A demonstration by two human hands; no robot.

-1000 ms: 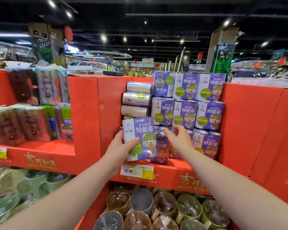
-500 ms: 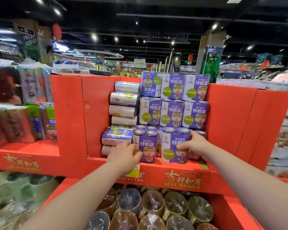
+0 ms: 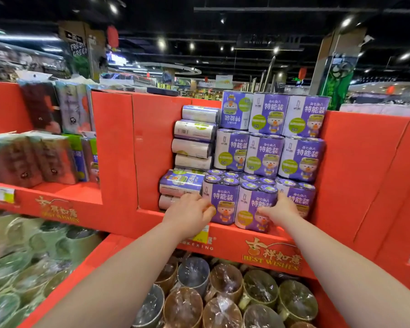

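Purple packs of rolls with a cartoon duck stand stacked on a red cardboard shelf (image 3: pixel 246 235). Two packs stand upright at the shelf's front: a left pack (image 3: pixel 220 200) and a right pack (image 3: pixel 253 207). My left hand (image 3: pixel 187 215) has its curled fingers against the left pack's left side. My right hand (image 3: pixel 279 208) curls around the right side of the right pack. More purple packs (image 3: pixel 268 152) rise behind in rows. Packs lying on their sides (image 3: pixel 181 183) are stacked at the left.
A red divider wall (image 3: pixel 115 150) stands left of the packs, with dark and green packs (image 3: pixel 29 157) on the neighbouring shelf. Below the shelf, wrapped round containers (image 3: pixel 223 297) fill a bin. Red cardboard walls (image 3: pixel 365 176) close the right side.
The pack my left hand held up a second ago now stands on the shelf front. Both hands have come lower, onto the sides of the two front packs. The camera has shifted left.
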